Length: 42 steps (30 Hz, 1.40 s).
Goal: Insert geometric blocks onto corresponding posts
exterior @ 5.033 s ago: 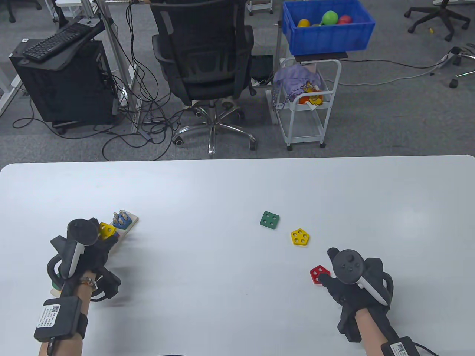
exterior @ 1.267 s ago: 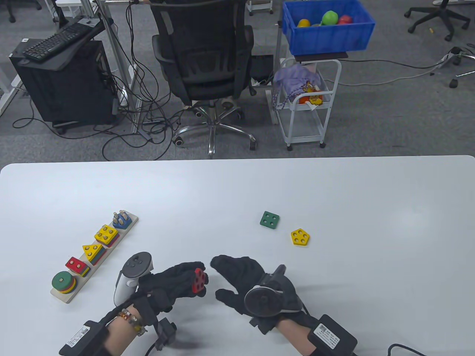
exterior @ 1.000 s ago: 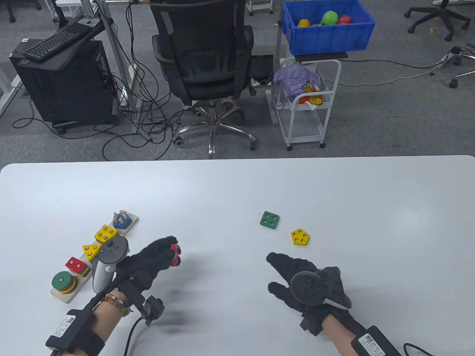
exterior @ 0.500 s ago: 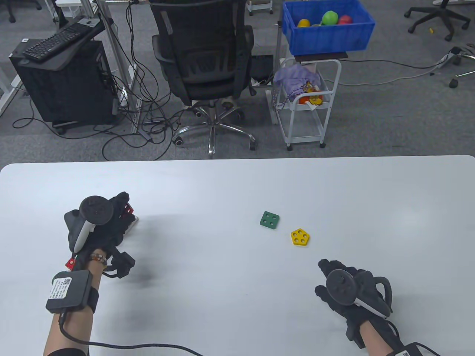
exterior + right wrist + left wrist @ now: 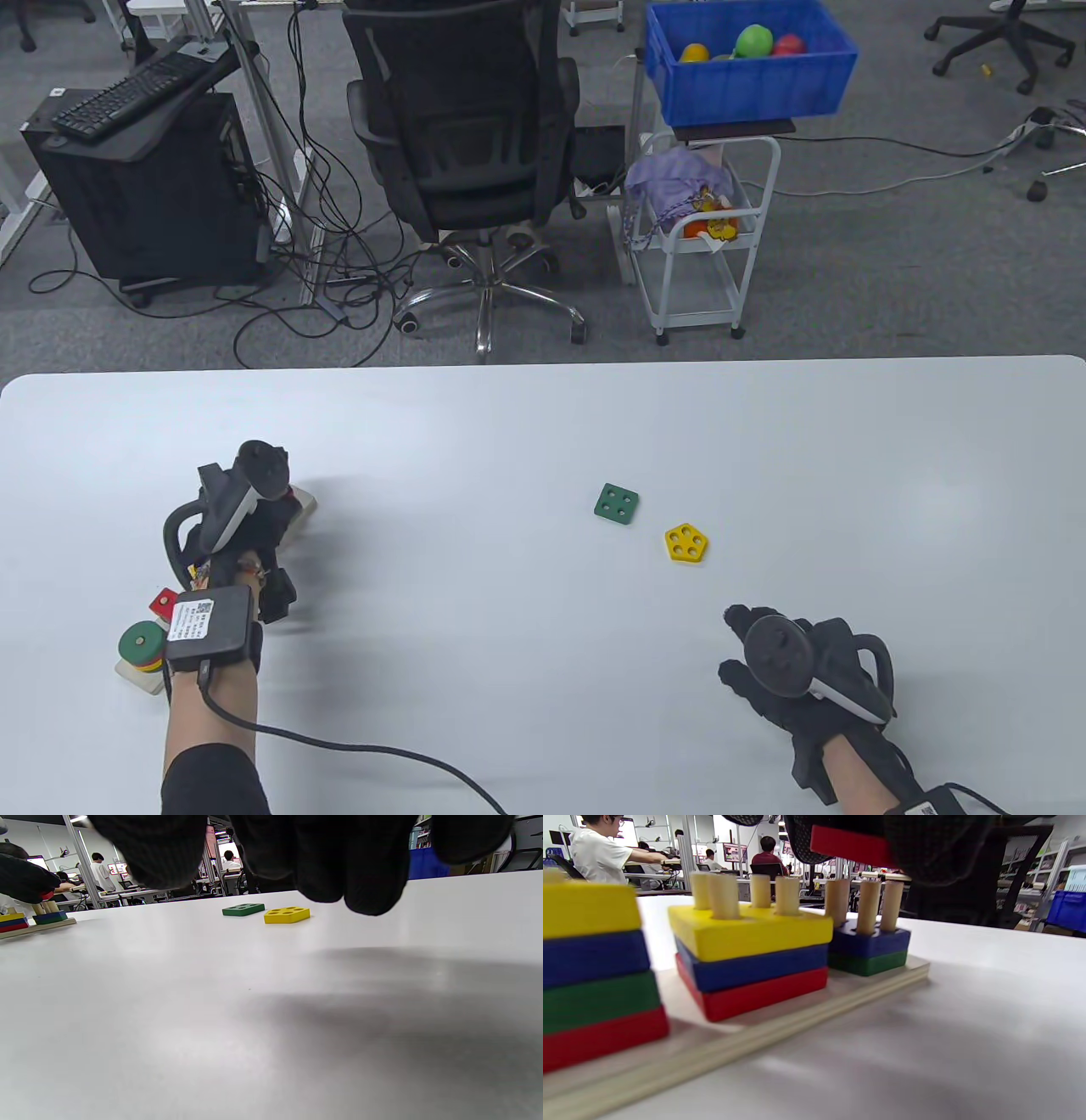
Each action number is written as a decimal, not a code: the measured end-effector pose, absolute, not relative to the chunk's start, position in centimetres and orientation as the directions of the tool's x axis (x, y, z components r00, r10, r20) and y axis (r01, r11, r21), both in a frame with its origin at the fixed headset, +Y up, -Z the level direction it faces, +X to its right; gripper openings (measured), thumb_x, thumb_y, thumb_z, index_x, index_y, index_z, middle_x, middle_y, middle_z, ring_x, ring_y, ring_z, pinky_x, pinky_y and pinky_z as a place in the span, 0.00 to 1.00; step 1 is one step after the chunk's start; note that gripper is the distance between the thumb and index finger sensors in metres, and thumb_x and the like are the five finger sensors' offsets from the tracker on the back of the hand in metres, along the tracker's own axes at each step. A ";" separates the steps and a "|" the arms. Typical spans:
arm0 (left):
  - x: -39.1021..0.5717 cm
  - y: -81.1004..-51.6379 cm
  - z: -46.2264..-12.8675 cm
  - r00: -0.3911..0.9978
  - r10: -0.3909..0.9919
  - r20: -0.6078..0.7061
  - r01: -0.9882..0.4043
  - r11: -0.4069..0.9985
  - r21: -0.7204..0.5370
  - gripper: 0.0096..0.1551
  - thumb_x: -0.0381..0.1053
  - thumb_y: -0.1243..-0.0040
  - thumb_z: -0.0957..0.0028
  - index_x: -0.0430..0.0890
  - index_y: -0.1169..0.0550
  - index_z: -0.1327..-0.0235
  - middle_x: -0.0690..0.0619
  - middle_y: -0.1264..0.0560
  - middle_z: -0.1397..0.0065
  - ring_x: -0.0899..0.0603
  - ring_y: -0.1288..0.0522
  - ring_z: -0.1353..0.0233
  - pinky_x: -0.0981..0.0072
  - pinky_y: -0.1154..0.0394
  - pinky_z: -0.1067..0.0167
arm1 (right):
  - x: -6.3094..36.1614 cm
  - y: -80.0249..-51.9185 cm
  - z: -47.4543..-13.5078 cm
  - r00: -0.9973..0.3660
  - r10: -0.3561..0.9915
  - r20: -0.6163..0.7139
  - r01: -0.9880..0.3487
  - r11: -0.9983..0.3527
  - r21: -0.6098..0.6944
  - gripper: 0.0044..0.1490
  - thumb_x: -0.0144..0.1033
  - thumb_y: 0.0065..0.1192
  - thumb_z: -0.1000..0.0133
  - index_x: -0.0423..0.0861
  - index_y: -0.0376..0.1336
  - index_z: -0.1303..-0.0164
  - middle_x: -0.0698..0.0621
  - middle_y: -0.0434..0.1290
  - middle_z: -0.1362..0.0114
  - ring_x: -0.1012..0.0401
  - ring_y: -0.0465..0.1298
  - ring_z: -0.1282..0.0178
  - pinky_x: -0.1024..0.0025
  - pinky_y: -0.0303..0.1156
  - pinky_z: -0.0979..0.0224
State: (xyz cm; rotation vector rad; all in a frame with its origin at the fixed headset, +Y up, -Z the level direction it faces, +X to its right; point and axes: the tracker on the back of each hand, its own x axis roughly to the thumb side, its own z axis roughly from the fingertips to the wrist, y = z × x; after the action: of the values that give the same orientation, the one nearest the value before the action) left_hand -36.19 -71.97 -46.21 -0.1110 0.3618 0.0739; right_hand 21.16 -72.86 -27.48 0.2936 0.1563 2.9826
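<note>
The left hand (image 5: 242, 526) reaches over the far end of the wooden peg board (image 5: 797, 1014), its gloved fingers curled round a red pentagon block (image 5: 850, 845). In the left wrist view the block hangs just above the tips of the last group of pegs (image 5: 869, 906), not yet threaded onto them; whether it touches the tips cannot be told. Below it on those pegs sit two blocks, a blue one (image 5: 869, 942) over a green one (image 5: 867, 963).

The right hand (image 5: 797, 679) rests low over the table (image 5: 543, 424) near the front right, well apart from the board, fingers loosely curled and holding nothing. Two loose blocks lie ahead of it: a green square block (image 5: 617, 503) with four holes and, just beside it and nearer the hand, a yellow pentagon block (image 5: 687, 543) with five holes.

The neighbouring square stack (image 5: 751, 955) counts three blocks, yellow over blue over red, with four pegs standing through it. The next stack, cut off at the left edge of the wrist view, shows four layers: yellow, blue, green, red. In the table view the forearm covers most of the board; a round stack (image 5: 140, 647) with a green top and part of a red block (image 5: 161, 603) show at its near end.

Beyond the table stand an office chair (image 5: 462, 161), a white cart (image 5: 696, 238) carrying a blue bin (image 5: 747, 76), and a computer tower (image 5: 144, 187) with a keyboard on it.
</note>
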 end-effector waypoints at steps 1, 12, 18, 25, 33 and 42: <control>-36.3 -72.1 -46.3 0.931 0.062 -0.361 -0.104 0.990 -0.096 0.40 0.57 0.34 0.49 0.67 0.40 0.25 0.66 0.39 0.15 0.52 0.37 0.14 0.47 0.46 0.14 | 21.1 -72.9 -27.5 -0.971 0.151 0.187 -0.129 -0.984 0.121 0.43 0.53 0.62 0.48 0.42 0.59 0.27 0.36 0.69 0.26 0.38 0.74 0.33 0.29 0.65 0.34; -36.3 -73.3 -46.8 0.916 0.028 -0.401 -0.081 0.990 -0.117 0.41 0.59 0.35 0.49 0.67 0.41 0.24 0.67 0.39 0.14 0.51 0.39 0.12 0.42 0.48 0.15 | 20.9 -73.0 -27.3 -0.968 0.162 0.192 -0.132 -0.979 0.158 0.42 0.53 0.61 0.48 0.42 0.60 0.27 0.36 0.69 0.26 0.38 0.75 0.34 0.29 0.65 0.34; -35.7 -72.8 -46.2 0.934 0.089 -0.347 -0.131 0.986 -0.101 0.42 0.63 0.40 0.48 0.64 0.43 0.21 0.61 0.44 0.12 0.47 0.42 0.11 0.40 0.48 0.16 | 20.8 -72.9 -27.3 -0.968 0.163 0.190 -0.133 -0.978 0.161 0.41 0.53 0.60 0.48 0.42 0.60 0.28 0.36 0.69 0.26 0.38 0.75 0.34 0.29 0.65 0.34; -31.6 -71.7 -42.8 0.990 0.113 -0.082 -0.120 0.989 -0.085 0.37 0.64 0.47 0.46 0.63 0.40 0.22 0.60 0.41 0.13 0.45 0.40 0.12 0.39 0.45 0.18 | 20.5 -73.4 -27.6 -0.974 0.140 0.177 -0.111 -0.980 0.164 0.41 0.52 0.60 0.47 0.42 0.60 0.28 0.36 0.69 0.27 0.38 0.75 0.34 0.29 0.65 0.34; -25.8 -71.1 -35.4 0.966 0.188 0.175 -0.165 0.977 -0.137 0.36 0.66 0.48 0.46 0.62 0.37 0.23 0.59 0.37 0.13 0.44 0.37 0.13 0.38 0.43 0.19 | 19.5 -73.2 -31.5 -0.991 0.101 0.092 -0.090 -0.989 0.118 0.41 0.52 0.60 0.47 0.42 0.60 0.27 0.36 0.69 0.26 0.38 0.75 0.34 0.30 0.66 0.35; -25.8 -72.3 -32.7 0.974 0.116 0.192 -0.092 0.987 -0.128 0.36 0.66 0.48 0.46 0.62 0.36 0.23 0.59 0.37 0.14 0.44 0.36 0.14 0.38 0.42 0.20 | 15.7 -72.8 -40.4 -0.999 -0.026 -0.031 0.020 -0.985 0.173 0.43 0.51 0.62 0.47 0.42 0.57 0.26 0.36 0.67 0.25 0.38 0.74 0.33 0.30 0.65 0.34</control>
State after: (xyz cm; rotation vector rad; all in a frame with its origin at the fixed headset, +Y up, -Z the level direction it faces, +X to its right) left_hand -25.83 -72.30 -32.73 -0.1187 -0.2007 0.1053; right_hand 15.67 -72.78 -40.41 -0.0523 0.2749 3.1520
